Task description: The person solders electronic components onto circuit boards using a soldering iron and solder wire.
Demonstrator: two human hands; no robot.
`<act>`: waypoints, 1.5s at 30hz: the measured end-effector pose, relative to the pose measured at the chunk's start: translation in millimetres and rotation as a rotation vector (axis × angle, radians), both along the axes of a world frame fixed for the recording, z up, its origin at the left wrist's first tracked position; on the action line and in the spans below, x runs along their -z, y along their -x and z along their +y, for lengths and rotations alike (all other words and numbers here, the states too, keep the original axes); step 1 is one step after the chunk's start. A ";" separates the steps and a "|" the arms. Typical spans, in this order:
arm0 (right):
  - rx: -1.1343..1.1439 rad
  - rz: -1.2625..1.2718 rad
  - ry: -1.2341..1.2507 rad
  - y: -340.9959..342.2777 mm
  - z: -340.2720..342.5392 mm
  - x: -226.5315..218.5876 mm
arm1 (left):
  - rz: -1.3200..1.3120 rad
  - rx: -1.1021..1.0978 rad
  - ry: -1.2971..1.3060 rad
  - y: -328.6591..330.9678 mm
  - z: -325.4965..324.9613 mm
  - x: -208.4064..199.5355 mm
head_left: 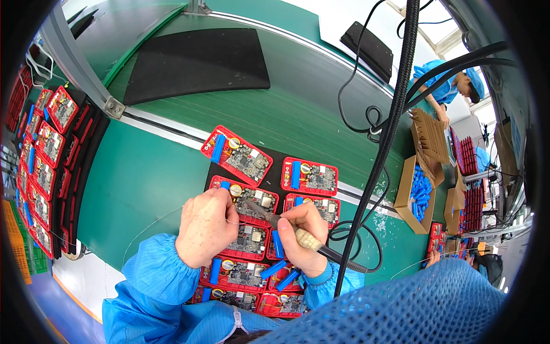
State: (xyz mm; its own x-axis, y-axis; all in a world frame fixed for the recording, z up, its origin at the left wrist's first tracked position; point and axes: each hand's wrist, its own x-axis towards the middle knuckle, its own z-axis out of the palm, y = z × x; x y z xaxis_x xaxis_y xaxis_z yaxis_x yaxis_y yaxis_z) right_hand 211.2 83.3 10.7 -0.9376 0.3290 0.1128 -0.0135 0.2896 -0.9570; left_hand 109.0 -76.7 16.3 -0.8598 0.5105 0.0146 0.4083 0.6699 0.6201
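My right hand grips a soldering iron by its taped handle. The iron's dark tip reaches left over a circuit board in a red plastic housing. My left hand is closed in a pinch above the left end of that housing, partly covering it and its blue cylinder. A thin solder wire runs from the left into its fingers, and a short length shows on their right side. Several similar red housings with boards and blue cylinders lie around both hands, such as the upper-left housing.
Stacked black trays of red housings stand at the left. A cardboard box of blue cylinders is at the right. Thick black cables cross the right side. A dark mat lies at the back; a co-worker leans in beyond.
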 end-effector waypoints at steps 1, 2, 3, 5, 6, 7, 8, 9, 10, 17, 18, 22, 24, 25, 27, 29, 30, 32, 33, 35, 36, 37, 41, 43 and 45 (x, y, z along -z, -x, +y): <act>0.000 0.001 0.001 -1.8 2.1 -0.9 | -0.003 -0.002 -0.002 -0.1 0.0 -0.4; 0.025 0.014 0.022 -3.3 4.4 -1.8 | -0.005 -0.004 -0.005 -0.1 0.1 -0.5; 0.051 0.029 0.043 -4.9 6.6 -2.6 | -0.003 -0.002 -0.005 -0.2 0.1 -0.6; 0.101 0.072 0.051 -9.3 11.5 -5.2 | -0.050 -0.031 -0.003 -0.4 0.1 -0.3; 0.085 0.071 0.011 -12.2 14.8 -7.5 | -0.050 -0.029 -0.001 -0.4 -0.3 0.1; 0.068 0.083 -0.009 -15.1 17.3 -9.9 | -0.047 -0.029 -0.013 -0.3 -0.7 0.7; 0.054 0.131 0.003 -16.0 18.4 -10.7 | -0.038 -0.027 -0.031 -0.6 -1.5 1.2; 0.054 0.128 -0.020 -18.2 19.8 -12.9 | -0.040 -0.028 -0.027 -0.4 -2.2 1.7; 0.026 0.121 -0.020 -20.4 21.1 -15.4 | -0.005 -0.013 -0.051 0.0 -2.9 1.9; -0.164 0.123 -0.417 -29.3 7.9 -21.6 | -0.026 -0.045 -0.192 -19.1 -36.9 -15.9; -0.180 0.114 -0.496 -28.4 2.6 -19.7 | -0.050 0.043 -0.198 -21.6 -45.0 -18.8; -0.265 0.032 -0.621 -17.1 -18.9 -7.2 | -0.206 0.109 -0.089 -35.5 -55.9 -15.4; -0.279 0.061 -0.567 -9.5 -28.7 -1.5 | -0.181 0.118 -0.100 -39.1 -54.3 -8.4; -0.316 0.038 -0.597 -6.5 -32.2 0.2 | -0.189 0.121 -0.086 -40.0 -53.7 -5.4; -0.356 0.015 -0.629 -3.8 -36.6 1.0 | -0.156 0.107 -0.120 -42.1 -52.9 -1.6; -0.401 -0.012 -0.701 -2.8 -37.8 -0.1 | -0.181 0.077 -0.160 -42.4 -53.2 -0.7; -0.404 0.005 -0.703 -2.0 -37.8 -0.9 | -0.158 0.080 -0.167 -42.0 -54.1 -1.2; -0.432 0.003 -0.692 -1.2 -36.1 -3.3 | -0.253 0.088 -0.132 -41.2 -56.2 -2.1; -0.468 -0.009 -0.675 -0.8 -35.7 -4.7 | -0.251 0.089 -0.137 -41.3 -56.6 -1.9; -0.509 0.007 -0.743 0.9 -35.8 -8.4 | -0.278 0.055 -0.170 -42.4 -57.1 0.3; -0.557 -0.003 -0.818 1.7 -35.2 -11.0 | -0.277 0.056 -0.174 -43.4 -56.5 2.4; -0.550 0.022 -0.809 2.4 -33.2 -14.4 | -0.206 0.062 -0.204 -44.6 -55.6 5.0; -0.474 -0.102 -0.989 1.0 6.4 -36.2 | -0.032 0.072 -0.297 -44.8 -55.3 13.6; -0.263 -0.090 -1.092 -0.3 37.3 -44.3 | -0.079 0.060 -0.290 -46.3 -56.3 13.8; -0.105 -0.160 -1.227 -5.0 68.1 -50.0 | -0.131 0.047 -0.278 -47.9 -56.5 12.1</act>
State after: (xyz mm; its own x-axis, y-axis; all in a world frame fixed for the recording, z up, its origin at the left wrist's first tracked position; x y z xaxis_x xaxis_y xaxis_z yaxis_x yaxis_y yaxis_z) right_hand 216.2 151.3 60.7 -0.9845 0.0093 0.1749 0.0009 0.9989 -0.0478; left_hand 156.9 -133.2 4.2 -0.8390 0.5418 0.0501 0.3396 0.4496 0.8262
